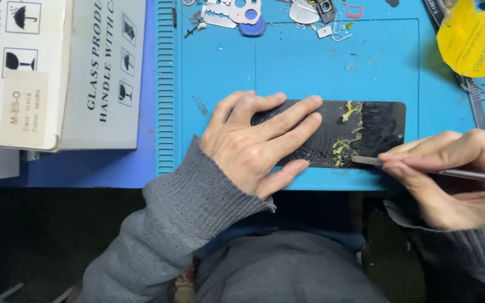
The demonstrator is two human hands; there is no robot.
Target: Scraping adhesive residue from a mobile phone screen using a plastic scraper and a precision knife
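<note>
A black phone screen panel (pixel 377 126) lies flat on a blue work mat (pixel 310 67), smeared with yellowish glue residue (pixel 348 129) near its middle. My left hand (pixel 254 140) presses flat on the panel's left half, fingers spread toward the residue. My right hand (pixel 450 174) grips a thin metal scraper tool (pixel 467 174) like a pen. Its flat tip (pixel 363 160) touches the panel's near edge, just below the residue.
Two white cardboard boxes (pixel 57 67) stand at the left, off the mat. Small parts, a razor blade (pixel 217 14), a blue pick (pixel 252 27) and paper clips lie along the mat's far edge. A yellow plastic wrapper (pixel 472 42) and metal tools (pixel 472 95) sit at the right.
</note>
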